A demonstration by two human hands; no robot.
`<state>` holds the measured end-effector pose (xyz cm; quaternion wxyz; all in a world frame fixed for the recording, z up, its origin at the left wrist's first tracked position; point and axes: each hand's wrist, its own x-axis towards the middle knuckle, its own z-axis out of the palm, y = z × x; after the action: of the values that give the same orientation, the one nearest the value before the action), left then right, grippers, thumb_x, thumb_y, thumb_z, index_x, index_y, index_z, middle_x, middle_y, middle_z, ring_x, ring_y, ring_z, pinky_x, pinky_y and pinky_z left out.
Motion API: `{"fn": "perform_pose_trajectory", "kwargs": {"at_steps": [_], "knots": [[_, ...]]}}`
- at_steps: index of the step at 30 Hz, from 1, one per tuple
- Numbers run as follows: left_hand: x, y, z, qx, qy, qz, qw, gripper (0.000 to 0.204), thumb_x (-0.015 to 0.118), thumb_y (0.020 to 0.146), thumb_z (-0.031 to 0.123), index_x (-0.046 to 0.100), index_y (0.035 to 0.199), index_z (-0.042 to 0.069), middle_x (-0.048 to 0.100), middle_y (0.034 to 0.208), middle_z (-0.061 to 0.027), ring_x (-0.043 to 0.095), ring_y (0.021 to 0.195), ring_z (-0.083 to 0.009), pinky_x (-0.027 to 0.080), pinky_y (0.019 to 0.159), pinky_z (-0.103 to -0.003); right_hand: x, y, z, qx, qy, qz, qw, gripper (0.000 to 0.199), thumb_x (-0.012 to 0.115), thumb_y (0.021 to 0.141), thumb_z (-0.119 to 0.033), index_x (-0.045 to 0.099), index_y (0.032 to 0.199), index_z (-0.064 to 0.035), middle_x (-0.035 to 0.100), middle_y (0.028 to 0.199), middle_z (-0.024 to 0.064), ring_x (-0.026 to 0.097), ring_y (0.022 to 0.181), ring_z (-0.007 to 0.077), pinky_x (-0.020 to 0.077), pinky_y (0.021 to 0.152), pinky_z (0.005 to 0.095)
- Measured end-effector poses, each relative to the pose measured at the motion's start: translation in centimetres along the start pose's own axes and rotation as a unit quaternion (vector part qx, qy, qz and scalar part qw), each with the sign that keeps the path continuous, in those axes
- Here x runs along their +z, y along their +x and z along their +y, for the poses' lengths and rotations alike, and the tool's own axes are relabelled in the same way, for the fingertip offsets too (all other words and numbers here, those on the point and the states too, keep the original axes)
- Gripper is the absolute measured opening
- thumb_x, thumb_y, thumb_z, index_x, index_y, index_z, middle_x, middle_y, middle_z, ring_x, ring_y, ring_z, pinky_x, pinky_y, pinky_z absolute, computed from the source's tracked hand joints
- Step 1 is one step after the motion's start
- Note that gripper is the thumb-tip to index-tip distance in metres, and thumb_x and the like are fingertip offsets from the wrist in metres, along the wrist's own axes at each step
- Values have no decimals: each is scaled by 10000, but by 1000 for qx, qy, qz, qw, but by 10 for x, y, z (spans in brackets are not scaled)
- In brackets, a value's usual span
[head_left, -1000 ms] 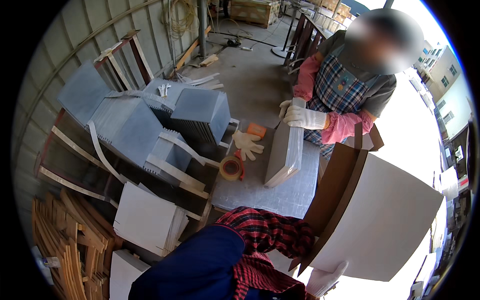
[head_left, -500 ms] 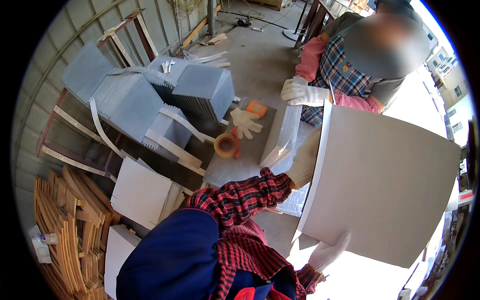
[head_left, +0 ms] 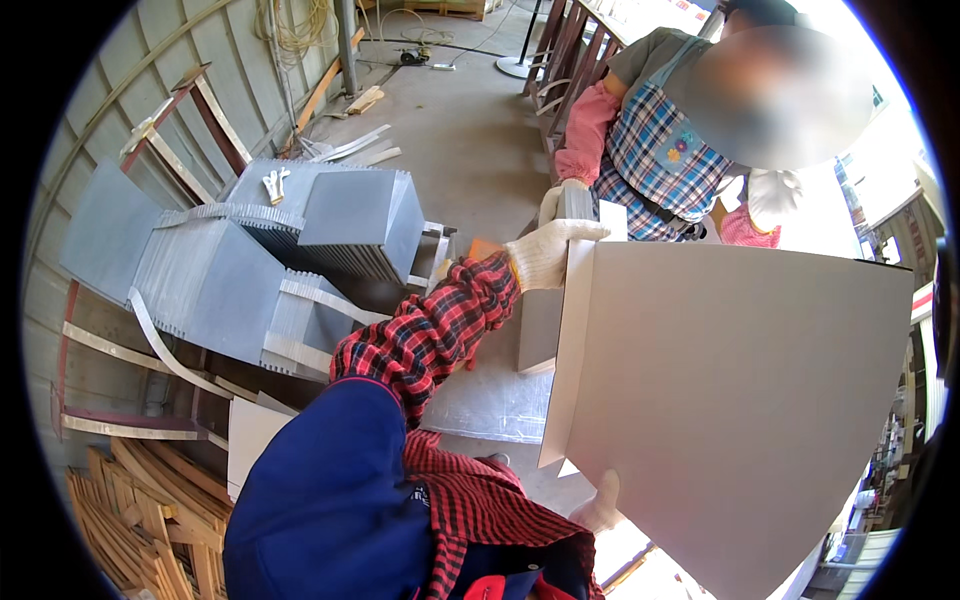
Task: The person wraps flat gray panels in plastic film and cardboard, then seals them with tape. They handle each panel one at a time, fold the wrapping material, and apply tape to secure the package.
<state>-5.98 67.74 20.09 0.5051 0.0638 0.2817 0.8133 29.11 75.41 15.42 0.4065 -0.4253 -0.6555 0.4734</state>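
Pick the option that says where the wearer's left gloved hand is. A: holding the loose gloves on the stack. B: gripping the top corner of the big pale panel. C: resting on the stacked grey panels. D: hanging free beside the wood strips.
B: the left hand in a white glove clasps the upper left corner of the big pale panel, which stands tilted in front of the wearer.

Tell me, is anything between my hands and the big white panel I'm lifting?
Nothing visible. The left hand in a white glove grips the white panel's top left corner, and the right hand holds its lower edge. A co-worker stands just beyond the panel.
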Motion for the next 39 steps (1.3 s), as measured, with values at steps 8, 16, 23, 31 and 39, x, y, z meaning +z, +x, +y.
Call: {"fn": "perform_pose_trajectory", "kwargs": {"at_steps": [8, 16, 23, 31, 39], "knots": [[-53, 37, 30, -55, -2, -45, 998, 384, 677, 941, 178, 569, 1257, -12, 675, 1103, -124, 701, 953, -228, 577, 834, -402, 55, -23, 11, -144, -188, 106, 966, 337, 765, 777, -54, 712, 1101, 24, 722, 1023, 66, 669, 888, 199, 546, 799, 334], [-57, 71, 43, -15, 81, -62, 995, 366, 671, 972, 220, 575, 1277, 41, 690, 1091, -74, 701, 951, -189, 589, 829, -372, 80, -16, -13, -63, -201, 150, 966, 318, 770, 788, -68, 712, 1085, 32, 725, 995, 66, 668, 856, 203, 545, 783, 346], [-75, 99, 51, 12, 195, -49, 980, 322, 659, 984, 267, 631, 1249, 87, 699, 1099, -31, 676, 972, -139, 548, 825, -318, 82, 3, -5, 62, -197, 59, 977, 299, 772, 807, -85, 709, 1069, 46, 727, 973, 63, 661, 825, 199, 541, 767, 354], [-86, 106, 49, 11, 287, -57, 956, 285, 623, 982, 268, 659, 1210, 100, 690, 1041, -22, 656, 904, -137, 513, 795, -307, 75, -21, 10, 45, -87, 0, 995, 285, 777, 841, -112, 709, 1068, 45, 726, 970, 67, 664, 824, 191, 544, 771, 334], [-90, 105, 102, 136, 279, 63, 949, 370, 721, 930, 228, 687, 1227, 10, 708, 1112, -65, 662, 1003, -153, 535, 874, -318, 147, -4, -30, 14, -53, 1, 999, 273, 798, 785, -99, 713, 1011, 28, 726, 947, 49, 641, 783, 161, 522, 742, 328]]}}
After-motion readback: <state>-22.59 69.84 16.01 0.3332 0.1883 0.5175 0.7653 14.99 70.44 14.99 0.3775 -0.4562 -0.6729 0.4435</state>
